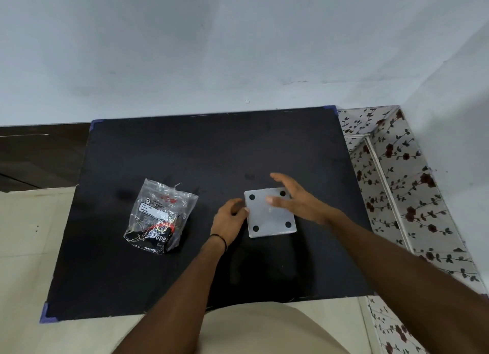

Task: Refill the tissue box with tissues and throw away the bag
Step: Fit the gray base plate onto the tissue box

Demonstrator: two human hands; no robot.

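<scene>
Head view, looking down: a black table [158, 155] stands against a pale wall, with floral tiling off to the right. Near the middle, slightly right, sits the tissue box [270, 216], a pale square box turned so that a face with four dark round feet points upward. That looks like its underside, which suggests it was flipped so the bottom can be opened for loading. The left hand [229, 218] rests against the box's left edge, fingers curled loosely at the side, apparently steadying it; it touches the box but does not enclose it. The right hand [296, 199] spreads wide over the far right part of the box, thumb over the top face and fingers reaching past the far edge; whether it presses on the surface or hovers just above cannot be told. To the left, well apart from the box, lies the bag [161, 216], a crinkled clear plastic pack with dark printing, flat on the table and untouched. It seems parked there within reach until the box is open.
</scene>
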